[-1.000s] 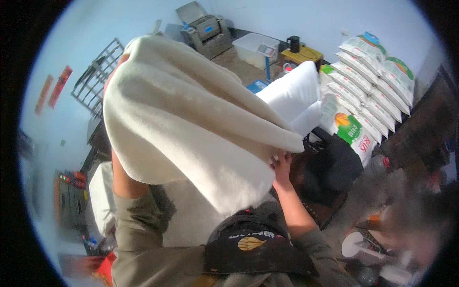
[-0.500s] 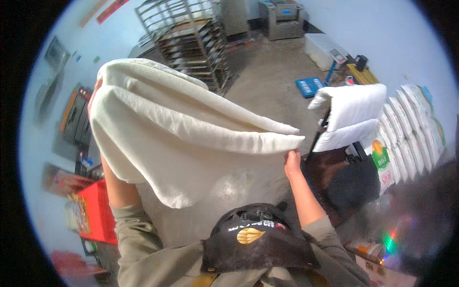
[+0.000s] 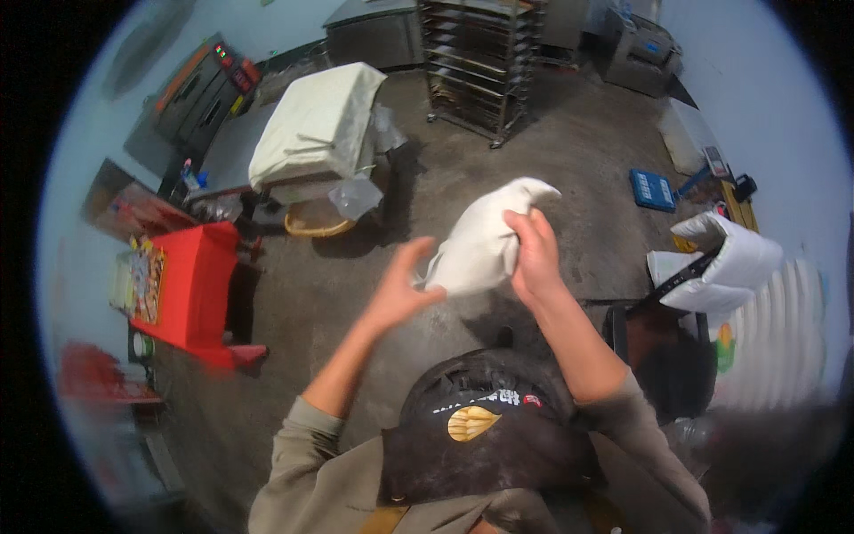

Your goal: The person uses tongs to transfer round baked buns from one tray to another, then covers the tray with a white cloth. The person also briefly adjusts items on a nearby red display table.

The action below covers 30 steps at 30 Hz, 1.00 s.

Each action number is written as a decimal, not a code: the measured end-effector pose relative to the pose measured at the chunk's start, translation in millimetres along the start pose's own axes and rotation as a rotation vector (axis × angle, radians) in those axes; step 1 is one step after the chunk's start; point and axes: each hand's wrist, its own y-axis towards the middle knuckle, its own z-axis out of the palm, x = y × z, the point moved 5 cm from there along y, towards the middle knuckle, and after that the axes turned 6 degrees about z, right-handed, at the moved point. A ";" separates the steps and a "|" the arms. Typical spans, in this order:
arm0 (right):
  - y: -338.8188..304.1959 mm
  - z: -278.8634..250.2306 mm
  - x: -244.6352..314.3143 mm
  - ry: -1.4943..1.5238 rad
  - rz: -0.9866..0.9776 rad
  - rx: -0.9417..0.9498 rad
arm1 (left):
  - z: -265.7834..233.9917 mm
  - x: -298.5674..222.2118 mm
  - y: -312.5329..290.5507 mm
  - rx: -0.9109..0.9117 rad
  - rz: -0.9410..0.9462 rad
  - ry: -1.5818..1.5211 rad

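A white cloth [image 3: 479, 238], gathered into a small bundle, hangs in front of my body above the floor. My right hand [image 3: 537, 254] grips its right side, thumb on top, and a loose corner flops out beyond the fingers. Beside the bundle's left edge my left hand [image 3: 400, 287] has its thumb and fingers spread apart; it is slightly smeared by motion. Whether its thumb touches the cloth I cannot tell.
Far left, another white cloth [image 3: 325, 111] covers a stand with a thin stick on top. A red-covered table [image 3: 191, 285] is on the left, a wheeled rack [image 3: 480, 67] ahead. To the right are a blue floor scale [image 3: 652, 190] and a chair with white padding [image 3: 725, 267].
The cloth, spread wide between both hands before, is now bunched small in my right hand. My left hand has come down toward the middle and let go. The view has turned left.
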 end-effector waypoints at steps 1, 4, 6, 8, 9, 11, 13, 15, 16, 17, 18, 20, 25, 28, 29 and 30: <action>6.3 23.4 -12.5 -0.040 0.020 0.020 | 16.3 -18.0 -7.3 -0.064 0.043 -0.004; 22.5 79.7 -41.8 -0.191 0.071 0.214 | 25.9 -35.0 -4.4 -0.234 -0.050 -0.132; 34.6 99.7 -53.4 -0.240 0.116 0.281 | 8.6 -30.5 2.8 -0.358 -0.100 -0.277; 48.6 110.1 -59.8 -0.219 0.139 0.309 | -8.9 -22.0 9.9 -0.515 -0.065 -0.439; 57.7 113.2 -61.1 -0.180 0.140 0.297 | -20.2 -14.9 14.3 -0.520 -0.050 -0.457; 78.3 116.4 -61.9 -0.097 0.144 0.259 | -38.6 2.6 27.6 -0.464 -0.007 -0.447; 99.0 119.1 -62.9 0.051 0.197 0.282 | -48.3 28.6 41.3 -0.410 0.018 -0.566; 122.2 115.1 -60.9 0.147 0.246 0.275 | -49.7 66.2 51.9 -0.500 -0.130 -0.614; 135.2 112.4 -58.8 0.172 0.266 0.265 | -51.9 83.5 60.7 -0.544 -0.192 -0.644; 148.3 109.1 -57.0 0.196 0.288 0.253 | -60.0 100.1 73.1 -0.525 -0.314 -0.490; 163.4 108.4 -53.4 0.233 0.295 0.282 | -71.6 103.4 88.6 -0.494 -0.246 -0.368; 196.6 103.2 -47.8 0.221 0.270 0.214 | -87.6 106.2 121.7 -0.453 -0.358 -0.238; 270.6 99.1 -13.2 -0.065 0.073 0.284 | -122.5 41.7 218.1 -0.619 -0.010 -0.171; 297.1 111.3 15.3 -0.334 -0.205 0.389 | -137.5 35.7 261.7 -0.656 -0.240 -0.126; 298.6 116.4 22.2 -0.440 -0.351 0.410 | -140.1 32.4 273.9 -0.702 -0.229 -0.074; 298.6 122.4 28.4 -0.547 -0.508 0.439 | -141.1 30.0 287.0 -0.695 -0.213 -0.054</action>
